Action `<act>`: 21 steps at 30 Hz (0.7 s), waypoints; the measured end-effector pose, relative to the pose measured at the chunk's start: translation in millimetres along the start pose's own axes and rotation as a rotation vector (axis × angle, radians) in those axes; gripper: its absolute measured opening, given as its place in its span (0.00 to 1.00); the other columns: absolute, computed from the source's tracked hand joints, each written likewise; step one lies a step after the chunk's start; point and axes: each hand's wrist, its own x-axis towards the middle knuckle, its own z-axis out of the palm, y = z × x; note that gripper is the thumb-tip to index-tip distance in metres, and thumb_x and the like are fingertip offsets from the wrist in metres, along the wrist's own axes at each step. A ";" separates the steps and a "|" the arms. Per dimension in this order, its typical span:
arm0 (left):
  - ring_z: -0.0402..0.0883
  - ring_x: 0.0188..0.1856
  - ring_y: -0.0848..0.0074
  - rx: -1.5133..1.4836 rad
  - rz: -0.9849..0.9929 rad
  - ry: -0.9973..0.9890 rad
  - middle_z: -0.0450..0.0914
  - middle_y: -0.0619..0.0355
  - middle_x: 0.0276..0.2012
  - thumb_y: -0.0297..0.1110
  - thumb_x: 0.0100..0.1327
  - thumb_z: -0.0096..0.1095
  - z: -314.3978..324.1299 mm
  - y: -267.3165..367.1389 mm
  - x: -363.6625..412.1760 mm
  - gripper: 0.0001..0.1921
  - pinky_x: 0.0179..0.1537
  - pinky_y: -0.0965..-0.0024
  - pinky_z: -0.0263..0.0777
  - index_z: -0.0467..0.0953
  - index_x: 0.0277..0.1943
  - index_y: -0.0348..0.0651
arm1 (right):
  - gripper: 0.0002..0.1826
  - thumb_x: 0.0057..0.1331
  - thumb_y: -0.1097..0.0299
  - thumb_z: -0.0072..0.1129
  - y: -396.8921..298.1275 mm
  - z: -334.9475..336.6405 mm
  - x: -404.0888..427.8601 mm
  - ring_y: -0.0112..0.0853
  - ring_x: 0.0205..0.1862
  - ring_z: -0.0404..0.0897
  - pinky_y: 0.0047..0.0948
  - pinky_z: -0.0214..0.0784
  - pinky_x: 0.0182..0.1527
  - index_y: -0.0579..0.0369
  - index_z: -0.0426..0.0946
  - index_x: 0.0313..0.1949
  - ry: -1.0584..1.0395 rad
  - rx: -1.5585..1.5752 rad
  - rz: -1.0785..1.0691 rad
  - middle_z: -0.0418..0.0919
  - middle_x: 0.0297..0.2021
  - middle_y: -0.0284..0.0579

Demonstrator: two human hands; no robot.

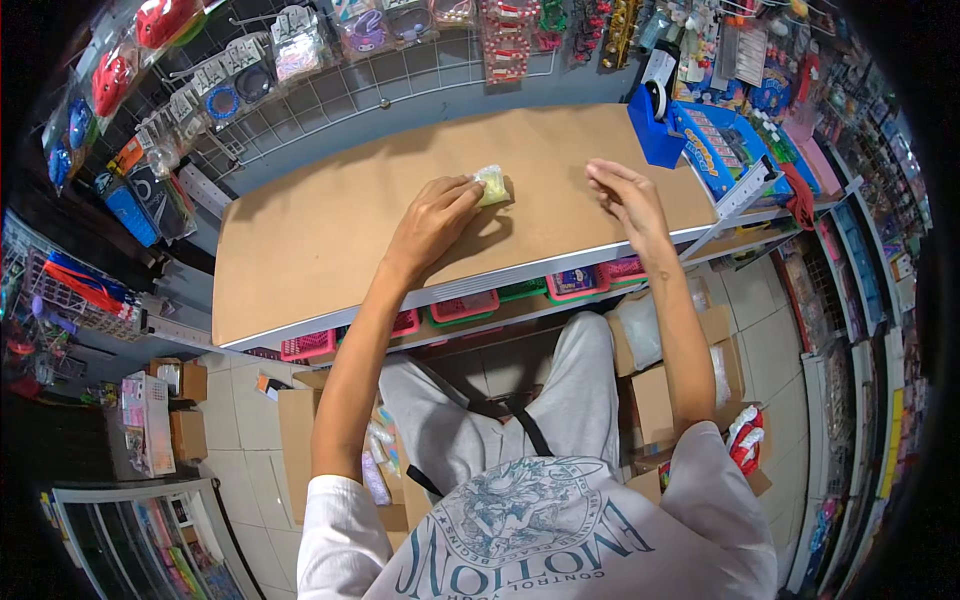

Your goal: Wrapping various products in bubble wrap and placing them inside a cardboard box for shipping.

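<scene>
My left hand rests on the brown shelf top. Its fingertips grip the near-left side of a small clear plastic packet with pale yellow-green contents, which lies on the board. To the right, my right hand hovers over the board, apart from the packet, with thumb and forefinger drawn together. Whether something thin is pinched there is too small to tell. Closest to that hand is a blue tape dispenser holding a roll of tape.
A blue display box with small packs stands right of the dispenser, by a metal shelf upright. Behind the board, packaged accessories hang on a wire grid. Pink baskets sit below. Open cardboard boxes flank my legs.
</scene>
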 end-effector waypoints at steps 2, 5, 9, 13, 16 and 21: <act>0.80 0.52 0.55 -0.001 0.004 0.005 0.83 0.47 0.48 0.29 0.57 0.69 -1.3 1.0 0.8 0.19 0.53 0.58 0.76 0.77 0.52 0.41 | 0.24 0.62 0.69 0.68 1.2 19.8 -6.0 0.16 0.31 0.78 0.13 0.62 0.30 0.62 0.75 0.56 -0.053 -0.007 0.033 0.84 0.34 0.38; 0.80 0.53 0.55 -0.009 0.031 -0.006 0.82 0.47 0.48 0.28 0.58 0.68 -2.6 2.7 2.4 0.18 0.53 0.58 0.76 0.76 0.52 0.42 | 0.24 0.60 0.69 0.70 3.0 44.7 -10.8 0.15 0.28 0.77 0.12 0.61 0.26 0.60 0.73 0.55 -0.120 -0.048 0.087 0.85 0.33 0.39; 0.80 0.51 0.56 -0.003 0.055 -0.023 0.80 0.49 0.49 0.27 0.56 0.68 -3.9 4.2 3.6 0.18 0.52 0.58 0.75 0.75 0.50 0.41 | 0.16 0.62 0.68 0.69 9.1 71.9 -9.4 0.15 0.28 0.78 0.12 0.66 0.28 0.52 0.74 0.46 -0.185 0.003 0.104 0.84 0.33 0.37; 0.79 0.49 0.56 -0.028 0.062 -0.063 0.78 0.50 0.49 0.27 0.56 0.68 -5.6 3.6 3.5 0.18 0.50 0.57 0.75 0.73 0.50 0.43 | 0.13 0.62 0.68 0.69 12.1 84.5 -4.1 0.15 0.28 0.78 0.11 0.64 0.25 0.47 0.69 0.37 -0.257 0.017 0.170 0.85 0.33 0.37; 0.80 0.50 0.55 -0.019 0.041 -0.046 0.78 0.50 0.50 0.27 0.57 0.67 -4.8 5.6 2.0 0.17 0.50 0.56 0.76 0.73 0.50 0.46 | 0.14 0.62 0.68 0.69 12.5 90.3 -1.4 0.15 0.26 0.77 0.10 0.62 0.23 0.46 0.68 0.35 -0.274 0.031 0.186 0.84 0.31 0.37; 0.81 0.52 0.55 -0.020 0.001 -0.057 0.75 0.48 0.52 0.27 0.58 0.66 -3.3 5.4 0.9 0.13 0.49 0.58 0.78 0.74 0.47 0.46 | 0.16 0.60 0.67 0.71 9.1 95.1 -0.9 0.14 0.20 0.73 0.12 0.58 0.19 0.46 0.67 0.34 -0.284 -0.021 0.212 0.81 0.25 0.35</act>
